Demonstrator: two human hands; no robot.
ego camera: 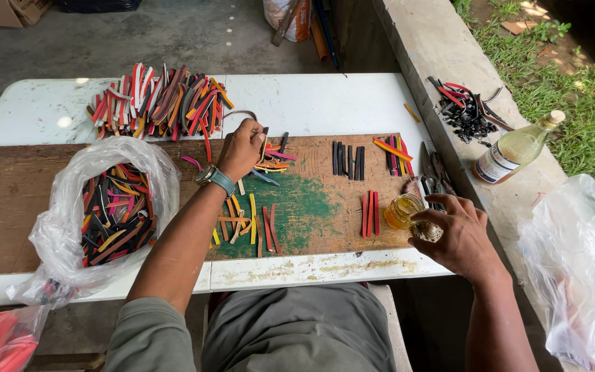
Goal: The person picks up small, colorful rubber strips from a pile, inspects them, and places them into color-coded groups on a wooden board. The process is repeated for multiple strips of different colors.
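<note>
My left hand (241,147), with a watch on its wrist, is closed on a thin strip at a small heap of coloured strips (272,160) on the wooden board (8,200). My right hand (452,233) holds a small pale wad (428,231) right beside a small jar of yellow liquid (401,210) at the board's right end. Sorted rows lie between the hands: black strips (348,160), red strips (370,214), and yellow and brown strips (246,224).
A large pile of coloured strips (156,102) lies at the table's far left. A clear plastic bag (70,227) holds more strips. Pliers (434,176) lie near the jar. On the concrete ledge stand a bottle (514,148) and black scraps (466,110). Another plastic bag (580,269) sits right.
</note>
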